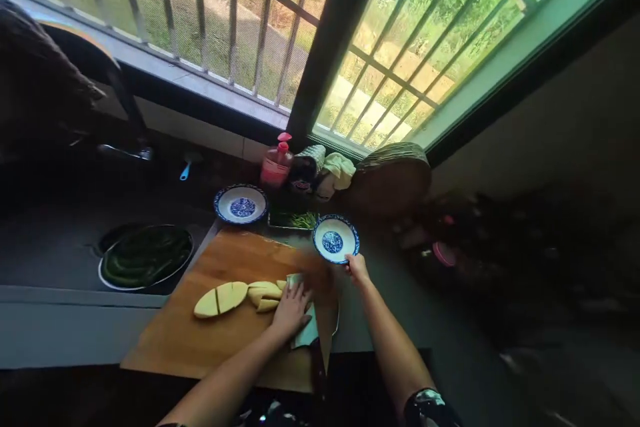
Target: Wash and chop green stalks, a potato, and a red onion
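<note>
Head view: the right hand pinches the near rim of a bowl, far and right of the pale slices, whose row runs left-right on the board. The left hand, nearer them, lies fingers spread across the blade.

On bench, board; on board, slices left of knife, partly under left hand. Left of board, bowl. Behind board, left to right: plate, tray, second plate in right hand. Behind tray, bottle.
</note>
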Available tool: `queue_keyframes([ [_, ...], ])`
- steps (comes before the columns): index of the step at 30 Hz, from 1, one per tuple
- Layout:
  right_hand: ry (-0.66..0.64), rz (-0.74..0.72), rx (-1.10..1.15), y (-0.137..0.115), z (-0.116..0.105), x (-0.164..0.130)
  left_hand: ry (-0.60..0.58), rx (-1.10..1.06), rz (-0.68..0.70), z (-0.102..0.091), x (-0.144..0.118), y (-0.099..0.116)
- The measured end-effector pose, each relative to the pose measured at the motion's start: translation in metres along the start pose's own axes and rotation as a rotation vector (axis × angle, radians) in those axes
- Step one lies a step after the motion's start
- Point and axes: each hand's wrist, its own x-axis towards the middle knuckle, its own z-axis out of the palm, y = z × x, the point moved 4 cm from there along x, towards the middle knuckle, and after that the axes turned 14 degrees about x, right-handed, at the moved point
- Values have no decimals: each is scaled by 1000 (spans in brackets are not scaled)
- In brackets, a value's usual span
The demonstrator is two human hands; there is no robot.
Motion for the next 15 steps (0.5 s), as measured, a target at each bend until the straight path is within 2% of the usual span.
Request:
queue_keyframes([
  [2,30,65,60,23,-21,14,43,26,-28,3,1,1],
  [5,41,126,140,49,-35,40,96,47,-54,5,1,3],
  [10,18,161,219,75,-38,77,193,105,-79,4,1,5],
  [15,-23,136,232,81,-37,90,245,125,-84,9,1,5],
])
